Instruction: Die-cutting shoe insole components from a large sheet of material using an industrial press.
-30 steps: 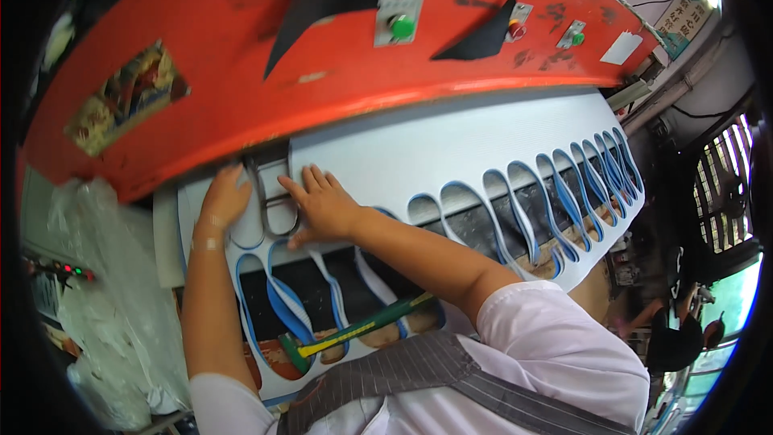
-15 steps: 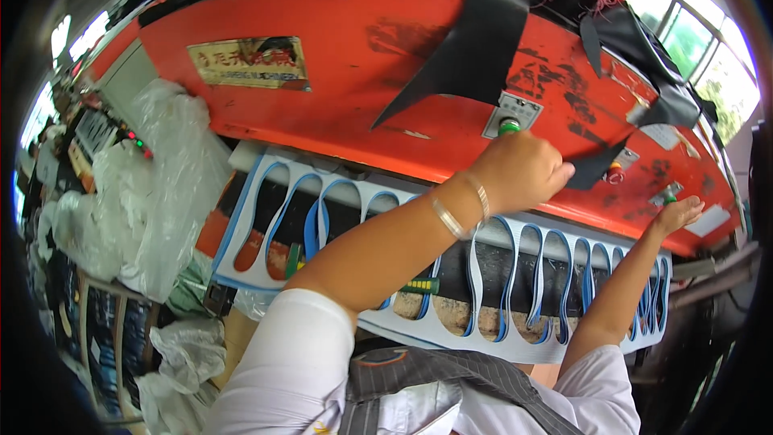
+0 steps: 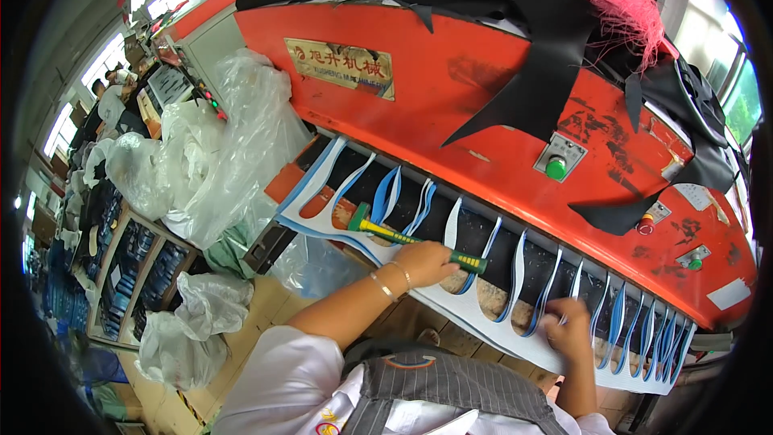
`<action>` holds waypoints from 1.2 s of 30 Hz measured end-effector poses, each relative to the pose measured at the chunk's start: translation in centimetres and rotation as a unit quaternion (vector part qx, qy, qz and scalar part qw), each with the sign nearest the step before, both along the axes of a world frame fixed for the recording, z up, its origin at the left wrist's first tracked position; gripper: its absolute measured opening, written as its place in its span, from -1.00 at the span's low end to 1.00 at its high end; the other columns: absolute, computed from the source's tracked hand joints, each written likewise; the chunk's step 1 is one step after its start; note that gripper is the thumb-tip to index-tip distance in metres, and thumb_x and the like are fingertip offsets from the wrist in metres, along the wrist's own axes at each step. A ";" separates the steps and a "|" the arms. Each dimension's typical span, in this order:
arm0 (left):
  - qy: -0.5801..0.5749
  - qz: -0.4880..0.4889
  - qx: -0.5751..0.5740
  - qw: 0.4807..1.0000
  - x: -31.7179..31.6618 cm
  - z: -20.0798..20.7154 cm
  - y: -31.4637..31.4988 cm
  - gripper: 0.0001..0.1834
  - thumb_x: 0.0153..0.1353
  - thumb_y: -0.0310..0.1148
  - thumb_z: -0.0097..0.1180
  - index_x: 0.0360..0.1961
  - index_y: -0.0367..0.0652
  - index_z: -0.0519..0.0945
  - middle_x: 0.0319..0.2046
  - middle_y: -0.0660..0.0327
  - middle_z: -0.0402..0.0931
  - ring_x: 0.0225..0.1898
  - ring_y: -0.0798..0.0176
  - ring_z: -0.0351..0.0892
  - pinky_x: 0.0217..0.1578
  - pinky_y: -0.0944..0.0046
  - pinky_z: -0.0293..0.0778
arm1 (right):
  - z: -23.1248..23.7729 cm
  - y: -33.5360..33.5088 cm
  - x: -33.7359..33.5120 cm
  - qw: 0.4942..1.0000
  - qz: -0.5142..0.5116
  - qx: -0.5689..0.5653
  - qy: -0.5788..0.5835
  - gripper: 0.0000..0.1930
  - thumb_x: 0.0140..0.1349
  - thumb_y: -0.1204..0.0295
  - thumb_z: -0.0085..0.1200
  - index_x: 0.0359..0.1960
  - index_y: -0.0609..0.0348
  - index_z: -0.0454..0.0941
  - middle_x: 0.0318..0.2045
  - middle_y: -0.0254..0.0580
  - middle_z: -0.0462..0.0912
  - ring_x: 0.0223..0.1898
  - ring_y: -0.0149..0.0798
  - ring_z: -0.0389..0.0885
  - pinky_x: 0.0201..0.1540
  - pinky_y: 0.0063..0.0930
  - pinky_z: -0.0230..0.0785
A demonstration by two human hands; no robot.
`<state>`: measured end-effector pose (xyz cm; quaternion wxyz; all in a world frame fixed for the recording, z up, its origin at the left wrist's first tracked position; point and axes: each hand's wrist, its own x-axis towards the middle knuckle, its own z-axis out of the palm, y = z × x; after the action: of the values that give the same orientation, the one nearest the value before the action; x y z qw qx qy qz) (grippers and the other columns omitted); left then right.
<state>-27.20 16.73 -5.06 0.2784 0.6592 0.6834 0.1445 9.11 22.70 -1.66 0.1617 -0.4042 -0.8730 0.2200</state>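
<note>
A layered white-and-blue sheet (image 3: 515,341) with a row of oval cut-outs lies along the front of the red machine. Across its left half rests a hammer (image 3: 385,232) with a green head and a yellow-and-green handle. My left hand (image 3: 427,264) is closed at the sheet and covers part of the handle, whose end shows beyond the fingers. Whether it grips the handle or the sheet is hidden. Farther right, my right hand (image 3: 568,327) has its fingers curled in beside the strips between the cut-outs. What it holds, if anything, cannot be made out.
The red machine front (image 3: 451,105) carries a green button (image 3: 556,167), a red button (image 3: 646,225) and another green button (image 3: 695,263). Black sheet scraps (image 3: 531,84) hang over it. Clear plastic bags (image 3: 250,129) and a shelf rack (image 3: 133,274) stand at the left.
Both hands have come away from the machine's buttons and down to the sheet, the left beside the hammer handle. The view has shifted, showing more of the machine and the floor.
</note>
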 end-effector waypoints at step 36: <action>-0.063 -0.087 0.209 0.972 -15.3 -6.1 -5.8 -0.82 0.11 -0.26 0.22 -0.37 -0.15 0.65 -0.35 0.17 0.48 -0.27 0.04 0.53 -0.22 0.09 0.46 | -9.3 -1.4 -33.0 0.943 0.288 0.138 0.093 -0.83 -0.04 0.48 0.24 -0.36 0.12 0.59 -0.32 -0.19 0.54 -0.15 -0.10 0.49 -0.11 -0.26 0.36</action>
<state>-42.53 10.94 -11.14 0.1887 0.7494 0.5591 0.3002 -23.92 21.26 -10.93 0.2263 -0.0871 -0.9549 0.1712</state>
